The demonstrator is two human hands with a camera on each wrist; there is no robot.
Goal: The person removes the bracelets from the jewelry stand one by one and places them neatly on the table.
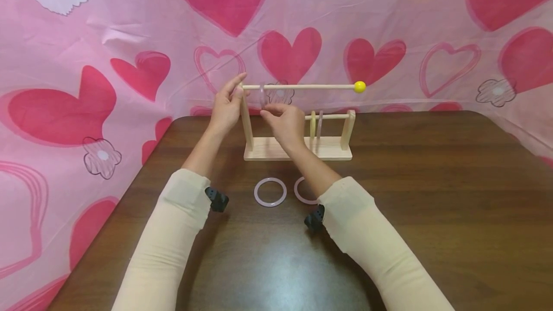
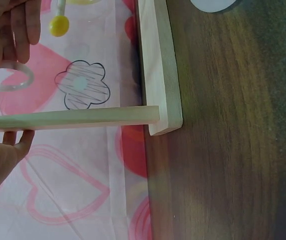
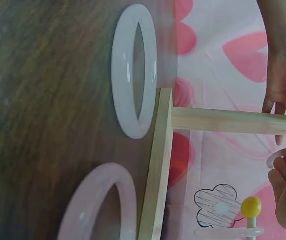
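Left hand (image 1: pixel 226 109) at the top of the tall wooden post (image 1: pixel 247 121), thumb on one side and fingers on the other, gripping it just below the upper rod (image 1: pixel 311 87). Right hand (image 1: pixel 288 125) reaches in front of the stand, thumb and index finger pinching a translucent lilac ring (image 1: pixel 261 95) low on its rim. Ring hangs around the upper rod, near the tall post and well apart from the yellow ball (image 1: pixel 360 87) at the rod's other end. The pinching fingertips lie below the rod; the ring's upper edge rises above them, between the two hands.

Lower rod (image 1: pixel 338 116), joined to the short post (image 1: pixel 347 131), carries a yellow ring (image 1: pixel 313 125) and, just beside it, a pale pink ring (image 1: pixel 320 126). Both rods belong to one stand; its flat wooden base (image 1: pixel 337 150) rests on the brown tabletop (image 1: pixel 432 181).

In front of the base, two more lilac rings lie flat: the left ring (image 1: pixel 270 205) fully visible, the right ring (image 1: pixel 296 190) partly hidden by the right forearm. Cream sleeves (image 1: pixel 151 253) on both arms. Behind, a pink heart-print cloth (image 1: pixel 181 23).
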